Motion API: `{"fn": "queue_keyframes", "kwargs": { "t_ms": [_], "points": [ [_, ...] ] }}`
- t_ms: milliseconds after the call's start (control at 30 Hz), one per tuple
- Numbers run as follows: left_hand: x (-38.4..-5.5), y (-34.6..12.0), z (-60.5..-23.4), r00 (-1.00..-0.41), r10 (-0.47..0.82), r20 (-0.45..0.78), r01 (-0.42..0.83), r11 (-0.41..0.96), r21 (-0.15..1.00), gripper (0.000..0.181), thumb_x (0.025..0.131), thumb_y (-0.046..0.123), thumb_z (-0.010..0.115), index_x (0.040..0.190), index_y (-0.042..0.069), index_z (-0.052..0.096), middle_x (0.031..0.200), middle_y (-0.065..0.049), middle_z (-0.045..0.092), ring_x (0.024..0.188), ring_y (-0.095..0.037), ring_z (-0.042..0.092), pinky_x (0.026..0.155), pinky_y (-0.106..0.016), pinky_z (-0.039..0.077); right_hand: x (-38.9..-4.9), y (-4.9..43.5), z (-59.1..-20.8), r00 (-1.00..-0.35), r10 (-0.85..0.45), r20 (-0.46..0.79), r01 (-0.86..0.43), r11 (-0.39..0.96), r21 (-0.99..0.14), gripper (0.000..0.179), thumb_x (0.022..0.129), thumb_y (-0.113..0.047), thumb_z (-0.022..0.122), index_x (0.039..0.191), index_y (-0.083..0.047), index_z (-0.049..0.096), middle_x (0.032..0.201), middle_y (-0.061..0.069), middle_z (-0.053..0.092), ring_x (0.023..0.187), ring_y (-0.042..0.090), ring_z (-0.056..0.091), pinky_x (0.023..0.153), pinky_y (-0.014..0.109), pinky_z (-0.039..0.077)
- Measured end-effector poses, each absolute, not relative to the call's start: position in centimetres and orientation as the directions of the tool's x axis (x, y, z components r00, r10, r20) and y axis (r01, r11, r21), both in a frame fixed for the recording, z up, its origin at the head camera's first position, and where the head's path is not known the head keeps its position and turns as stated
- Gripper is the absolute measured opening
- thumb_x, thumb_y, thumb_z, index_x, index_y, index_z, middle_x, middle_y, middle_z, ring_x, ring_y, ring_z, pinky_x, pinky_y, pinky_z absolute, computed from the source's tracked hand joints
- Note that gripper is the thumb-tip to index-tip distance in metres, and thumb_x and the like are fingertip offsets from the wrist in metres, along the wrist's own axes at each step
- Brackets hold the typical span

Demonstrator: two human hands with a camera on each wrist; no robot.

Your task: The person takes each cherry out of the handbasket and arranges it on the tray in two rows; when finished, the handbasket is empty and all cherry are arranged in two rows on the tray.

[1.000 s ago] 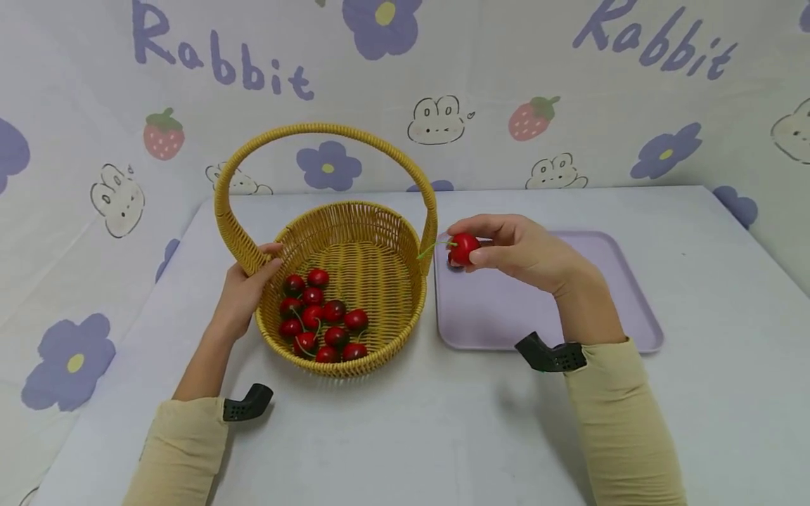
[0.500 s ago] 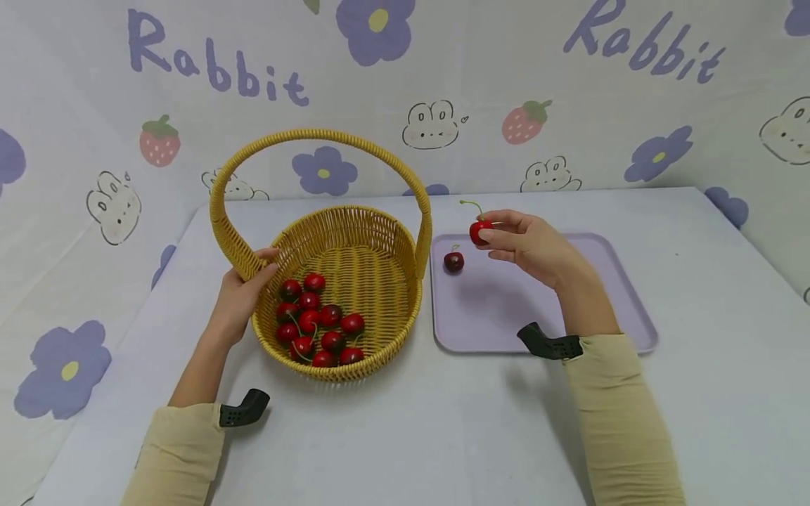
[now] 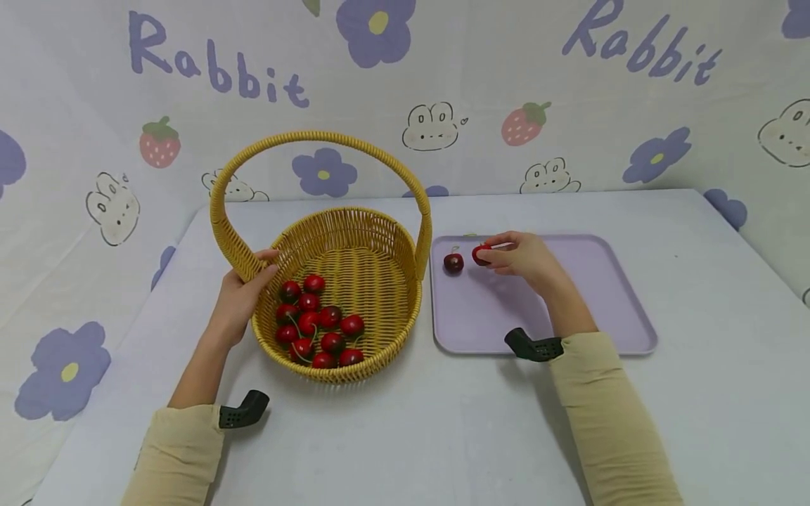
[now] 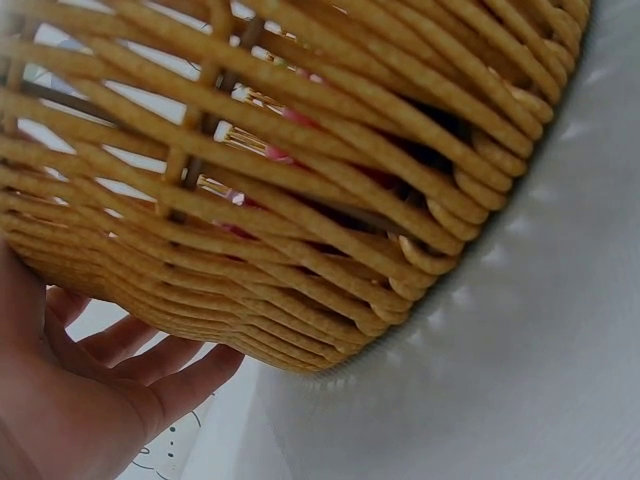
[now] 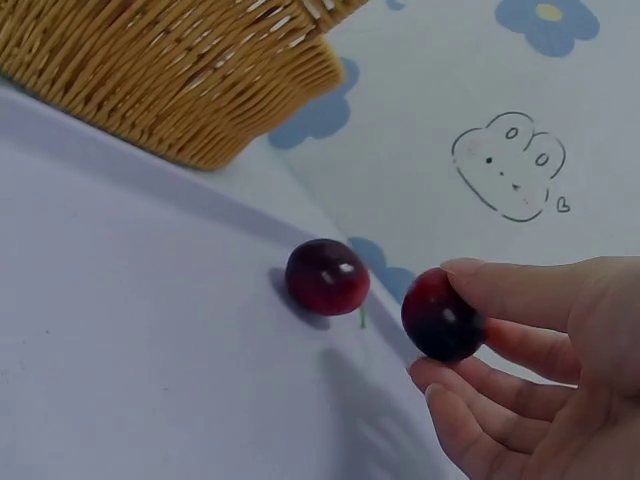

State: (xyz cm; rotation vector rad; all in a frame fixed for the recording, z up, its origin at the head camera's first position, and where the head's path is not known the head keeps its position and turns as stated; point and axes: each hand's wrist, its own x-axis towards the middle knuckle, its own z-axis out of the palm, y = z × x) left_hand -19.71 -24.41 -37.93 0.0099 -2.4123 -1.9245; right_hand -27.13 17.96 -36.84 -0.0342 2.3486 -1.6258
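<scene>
My right hand [image 3: 520, 261] pinches a red cherry [image 5: 442, 316] between thumb and fingers, low over the back left part of the lilac tray [image 3: 544, 337]. Left of it, a darker cherry [image 3: 453, 263] with a short stem lies on the tray. My left hand [image 3: 243, 295] grips the yellow woven basket [image 3: 386, 281] at its left side, where the handle [image 3: 323, 135] joins the rim. Its thumb lies over the rim, and in the left wrist view the fingers [image 4: 190, 385] reach along the outer wall. Several red cherries [image 3: 310, 322] lie in the front left of the basket.
Basket and tray stand side by side on a white-covered table [image 3: 405, 436]. The arched handle rises high above the basket. Behind the table hangs a white cloth [image 3: 481, 77] printed with flowers, rabbits and strawberries.
My right hand has carried the cherry from beside the basket's right rim rightward over the tray, then lowered it next to the darker cherry. The left hand has kept its grip on the basket.
</scene>
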Motion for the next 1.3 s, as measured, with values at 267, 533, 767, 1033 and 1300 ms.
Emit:
{"fn": "queue_keyframes", "kwargs": {
  "t_ms": [267,533,767,1033,1300],
  "points": [
    [-19.7,-24.4,-37.8,-0.999,-0.042,0.033,0.023,0.220,0.975,0.048,0.100,0.027,0.049,0.140,0.001,0.042,0.146,-0.017,0.036,0.131,-0.030,0.034,0.105,-0.049,0.026,-27.8,17.1,-38.1,-0.969,-0.099,-0.224,0.160,0.441,-0.883,0.042,0.088,-0.017,0.070,0.120,0.006,0.056,0.110,0.019,0.061,0.078,0.016,0.062,0.071,0.026,0.051],
    [-19.7,-24.3,-37.8,-0.998,-0.042,0.037,0.027,0.223,0.975,0.048,0.100,0.028,0.050,0.139,0.000,0.043,0.145,-0.017,0.037,0.131,-0.030,0.034,0.105,-0.050,0.026,-27.8,16.5,-38.5,-0.969,-0.050,-0.240,0.182,0.510,-0.841,0.039,0.088,-0.019,0.070,0.117,0.004,0.059,0.105,0.016,0.063,0.071,0.011,0.059,0.063,0.023,0.047],
    [-19.8,-24.3,-38.0,-0.999,-0.039,0.036,0.027,0.213,0.977,0.049,0.100,0.029,0.050,0.139,0.000,0.043,0.145,-0.018,0.036,0.131,-0.031,0.034,0.105,-0.050,0.026,-27.8,16.2,-38.6,-0.975,-0.015,-0.221,0.181,0.522,-0.833,0.038,0.088,-0.021,0.070,0.116,0.004,0.061,0.104,0.015,0.063,0.068,0.010,0.058,0.062,0.023,0.048],
    [-19.7,-24.3,-37.9,-0.999,-0.041,0.026,0.017,0.205,0.979,0.049,0.100,0.028,0.050,0.140,0.000,0.042,0.144,-0.017,0.037,0.130,-0.029,0.035,0.104,-0.048,0.027,-27.9,16.1,-38.4,-0.971,-0.008,-0.239,0.201,0.513,-0.834,0.039,0.093,-0.023,0.062,0.120,0.005,0.060,0.113,0.019,0.061,0.074,0.013,0.061,0.066,0.024,0.050],
    [-19.8,-24.3,-38.0,-0.998,-0.042,0.035,0.025,0.204,0.979,0.048,0.101,0.026,0.049,0.140,0.000,0.042,0.144,-0.017,0.038,0.130,-0.028,0.035,0.104,-0.047,0.027,-27.7,16.2,-38.0,-0.967,-0.005,-0.254,0.216,0.511,-0.832,0.041,0.095,-0.023,0.059,0.125,0.006,0.057,0.116,0.023,0.061,0.077,0.014,0.063,0.066,0.024,0.049]
  ]
}}
